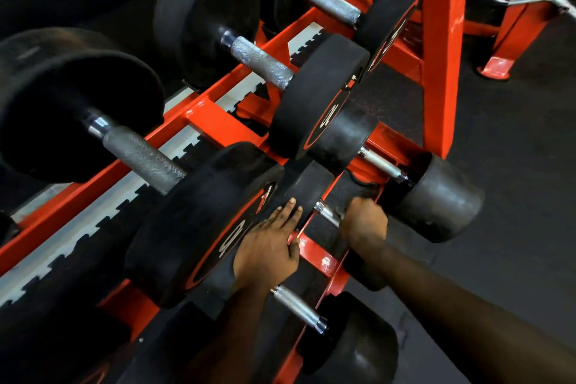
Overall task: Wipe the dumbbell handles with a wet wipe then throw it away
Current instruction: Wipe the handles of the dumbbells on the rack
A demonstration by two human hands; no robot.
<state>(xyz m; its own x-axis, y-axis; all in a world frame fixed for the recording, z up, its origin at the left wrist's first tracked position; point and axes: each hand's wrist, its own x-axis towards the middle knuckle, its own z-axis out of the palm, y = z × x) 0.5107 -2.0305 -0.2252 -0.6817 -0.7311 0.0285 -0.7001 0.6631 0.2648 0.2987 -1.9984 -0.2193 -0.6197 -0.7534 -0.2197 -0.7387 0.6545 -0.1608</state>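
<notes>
Red rack (314, 256), black floor (514, 165). Left hand (268, 248) flat on dumbbell head (300, 185); right hand (364, 223) fingers (374, 210) grasping handle (327, 213); numerals blurred.

"Where is the right hand (364, 221)?"
"Four o'clock of centre, curled round a knurled chrome dumbbell handle (326, 214) on the red steel rack (314, 254)."
"And the left hand (269, 248)?"
"At its eight o'clock, flat against a black rubber dumbbell head (307, 187)."

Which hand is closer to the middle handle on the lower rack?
Right. The right hand grips that handle; the left hand lies flat on the dumbbell head beside it.
</notes>
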